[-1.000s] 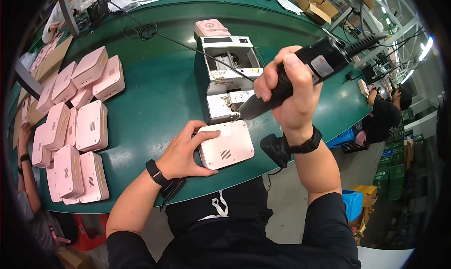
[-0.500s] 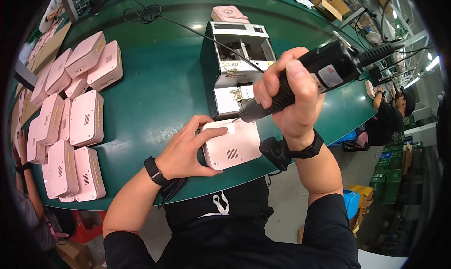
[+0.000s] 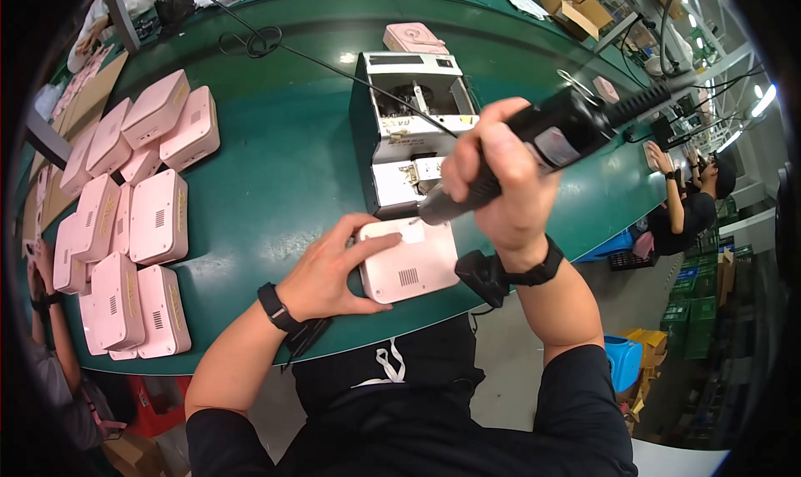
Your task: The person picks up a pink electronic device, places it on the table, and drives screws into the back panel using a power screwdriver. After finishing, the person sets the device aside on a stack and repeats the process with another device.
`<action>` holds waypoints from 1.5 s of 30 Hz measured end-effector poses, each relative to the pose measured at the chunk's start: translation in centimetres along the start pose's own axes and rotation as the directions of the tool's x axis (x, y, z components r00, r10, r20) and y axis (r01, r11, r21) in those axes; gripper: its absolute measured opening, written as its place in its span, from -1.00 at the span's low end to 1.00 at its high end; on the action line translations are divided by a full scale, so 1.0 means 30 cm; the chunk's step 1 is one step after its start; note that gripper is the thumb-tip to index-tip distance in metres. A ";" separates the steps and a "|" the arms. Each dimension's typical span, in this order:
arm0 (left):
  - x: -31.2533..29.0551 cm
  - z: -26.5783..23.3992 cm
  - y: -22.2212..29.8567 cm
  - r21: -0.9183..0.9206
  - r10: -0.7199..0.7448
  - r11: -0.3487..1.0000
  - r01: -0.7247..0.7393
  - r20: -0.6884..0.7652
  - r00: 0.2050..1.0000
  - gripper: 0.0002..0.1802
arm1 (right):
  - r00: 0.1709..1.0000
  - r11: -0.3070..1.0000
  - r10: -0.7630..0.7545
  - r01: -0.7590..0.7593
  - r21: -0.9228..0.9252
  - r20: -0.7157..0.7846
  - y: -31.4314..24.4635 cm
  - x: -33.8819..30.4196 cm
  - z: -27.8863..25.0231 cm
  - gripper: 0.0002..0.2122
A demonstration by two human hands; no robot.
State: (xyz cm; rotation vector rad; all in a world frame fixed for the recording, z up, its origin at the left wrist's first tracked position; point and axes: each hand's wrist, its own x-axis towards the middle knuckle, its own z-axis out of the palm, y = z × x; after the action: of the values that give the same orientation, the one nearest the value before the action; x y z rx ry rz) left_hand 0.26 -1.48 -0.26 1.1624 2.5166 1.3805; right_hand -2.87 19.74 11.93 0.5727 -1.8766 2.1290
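Observation:
A pink plastic case (image 3: 425, 278) with a vent grille and a white square patch lies flat at the table's front edge. My left hand (image 3: 324, 270) grips its left side, thumb along the near edge and index finger on top beside the patch. Wrapped in my right hand (image 3: 513, 173) is a black electric screwdriver (image 3: 546, 139), slanting down to the left. Its tip is over the far edge of the case, near the patch; whether it touches a screw is too small to tell. Just behind the case stands a black-and-white machine (image 3: 388, 148), apparently a screw feeder.
Stacks of similar pink cases (image 3: 158, 214) cover the left of the green table (image 3: 275, 185). Another pink part (image 3: 413, 37) sits behind the machine. A black cable (image 3: 321, 58) crosses above the table. One co-worker (image 3: 692, 198) is at the far right; another person's hands show at the left edge.
The view has shifted slightly. My right hand and the screwdriver have moved a little left and down relative to the case. My left hand keeps its grip on the case.

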 end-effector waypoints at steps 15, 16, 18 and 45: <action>-0.005 0.032 0.007 0.030 0.042 0.999 -0.043 0.024 0.999 -0.12 | 0.995 0.991 -0.054 0.043 -0.127 -0.083 -0.043 0.087 -0.019 -0.79; -0.004 0.029 0.008 0.017 0.044 0.999 -0.044 0.032 0.999 -0.12 | 0.998 0.995 -0.037 0.031 -0.098 -0.058 -0.052 0.070 -0.010 -0.78; -0.001 0.024 0.008 -0.013 0.046 0.999 -0.046 0.049 0.998 -0.12 | 1.000 0.999 -0.001 0.001 -0.042 -0.008 -0.070 0.037 0.010 -0.75; -0.008 0.051 0.020 -0.020 0.093 0.996 -0.091 0.103 0.990 -0.16 | 0.998 0.997 0.059 -0.060 0.057 0.016 -0.069 0.025 -0.004 -0.73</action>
State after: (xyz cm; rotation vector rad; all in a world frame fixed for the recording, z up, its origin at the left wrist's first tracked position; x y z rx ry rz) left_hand 1.35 -0.35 -0.79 1.3265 2.4065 1.3188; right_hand -2.66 20.11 14.11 0.5524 -1.8676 2.2288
